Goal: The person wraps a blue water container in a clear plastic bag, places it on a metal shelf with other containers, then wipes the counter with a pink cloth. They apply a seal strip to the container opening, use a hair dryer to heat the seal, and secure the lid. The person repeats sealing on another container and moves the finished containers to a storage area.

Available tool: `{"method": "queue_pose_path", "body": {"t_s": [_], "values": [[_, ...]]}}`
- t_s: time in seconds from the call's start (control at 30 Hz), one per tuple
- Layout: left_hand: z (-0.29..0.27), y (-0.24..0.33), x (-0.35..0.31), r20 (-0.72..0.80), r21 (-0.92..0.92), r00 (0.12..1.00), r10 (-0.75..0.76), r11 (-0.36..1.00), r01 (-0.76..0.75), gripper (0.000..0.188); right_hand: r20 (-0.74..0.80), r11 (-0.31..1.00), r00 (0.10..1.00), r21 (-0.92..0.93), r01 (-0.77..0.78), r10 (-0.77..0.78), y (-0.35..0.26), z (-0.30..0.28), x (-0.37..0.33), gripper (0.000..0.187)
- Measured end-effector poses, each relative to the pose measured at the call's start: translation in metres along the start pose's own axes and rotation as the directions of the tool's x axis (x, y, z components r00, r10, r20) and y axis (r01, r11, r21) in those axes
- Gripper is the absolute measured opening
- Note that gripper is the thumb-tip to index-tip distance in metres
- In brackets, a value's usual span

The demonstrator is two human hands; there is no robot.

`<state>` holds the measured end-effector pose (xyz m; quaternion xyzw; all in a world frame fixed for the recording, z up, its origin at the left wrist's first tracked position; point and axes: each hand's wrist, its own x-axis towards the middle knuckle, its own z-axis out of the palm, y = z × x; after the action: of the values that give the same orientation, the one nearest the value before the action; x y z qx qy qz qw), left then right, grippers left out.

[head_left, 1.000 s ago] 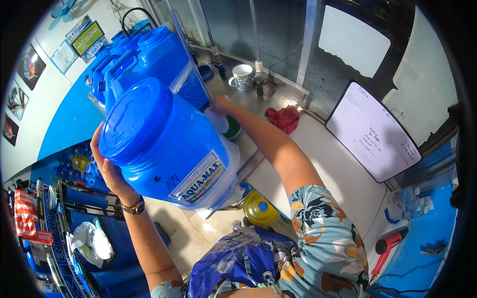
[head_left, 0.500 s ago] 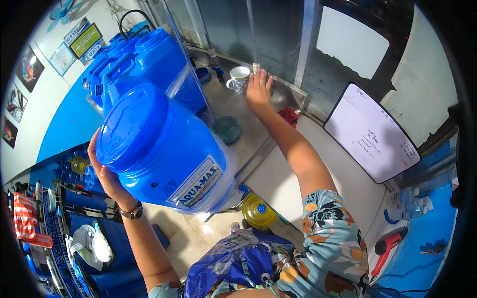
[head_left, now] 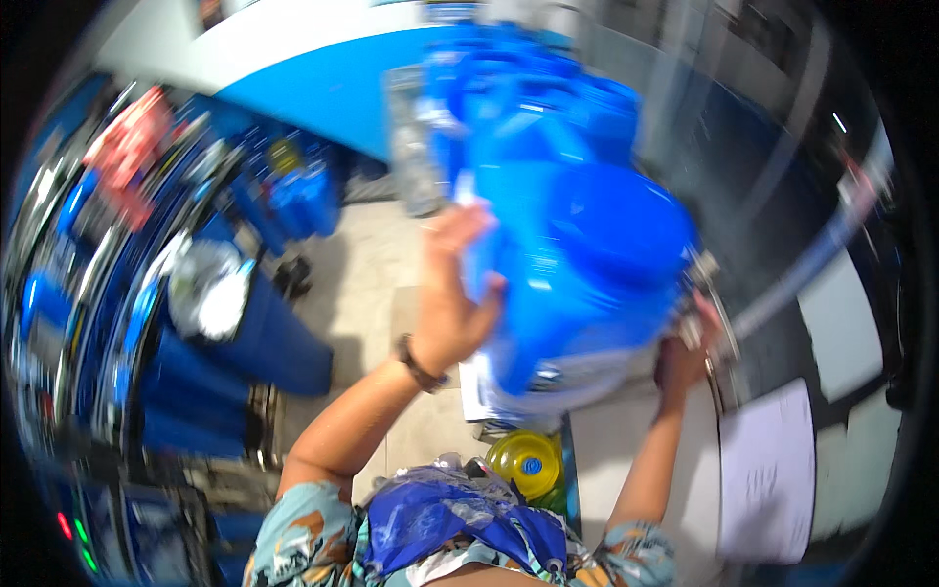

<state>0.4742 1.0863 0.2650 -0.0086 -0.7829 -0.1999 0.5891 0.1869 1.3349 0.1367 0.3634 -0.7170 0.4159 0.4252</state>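
Observation:
A large blue water container (head_left: 548, 313) with a wide round blue lid (head_left: 621, 220) and a pale label stands tilted before me, smeared by motion. My left hand (head_left: 455, 284) is at its left side, fingers stretched and thumb apart, seeming to touch the wall. Low on the container's right side is my right hand (head_left: 693, 342), close to the metal edge of the counter. Blur hides how its fingers are set and whether it bears on the container.
More blue containers (head_left: 548, 93) stand just behind. A yellow round bottle (head_left: 525, 465) sits below, beside a white surface (head_left: 626, 440). Blue bins (head_left: 284, 333) and a rack fill the left; a whiteboard (head_left: 768, 470) leans at right.
My view has swung left, and the container appears farther right. My right hand has left the spot beside the mug and come to the container's right side. The mug no longer shows.

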Motion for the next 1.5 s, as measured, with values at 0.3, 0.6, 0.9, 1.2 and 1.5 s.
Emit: {"method": "queue_pose_path", "body": {"t_s": [0.3,0.6,0.9,1.2,1.5], "values": [[-0.187,-0.009,-0.118,0.175,0.256,0.839,-0.515,0.847,0.466,0.033,0.187,0.525,0.927,0.851,0.013,-0.325,-0.290,-0.009,-0.035,0.015],[-0.469,0.049,-0.243,-0.329,0.462,0.732,-0.597,0.574,0.676,0.023,0.518,0.444,0.165,0.828,-0.344,-0.839,-0.549,0.128,-0.139,0.032],[-0.632,0.081,-0.321,-0.613,0.255,0.430,-0.663,0.348,0.902,0.021,0.253,0.244,0.049,0.959,-0.142,-0.966,-0.800,0.216,-0.178,0.040],[-0.664,0.012,-0.306,-0.415,0.283,0.485,-0.770,0.398,0.873,0.019,0.445,0.442,0.327,0.893,-0.086,-0.834,-0.926,0.389,-0.133,0.017],[-0.683,-0.109,-0.226,-0.389,0.291,0.503,-0.772,0.415,0.862,0.020,0.254,0.384,0.485,0.904,0.190,-0.837,-1.045,0.514,-0.130,0.021]]}}
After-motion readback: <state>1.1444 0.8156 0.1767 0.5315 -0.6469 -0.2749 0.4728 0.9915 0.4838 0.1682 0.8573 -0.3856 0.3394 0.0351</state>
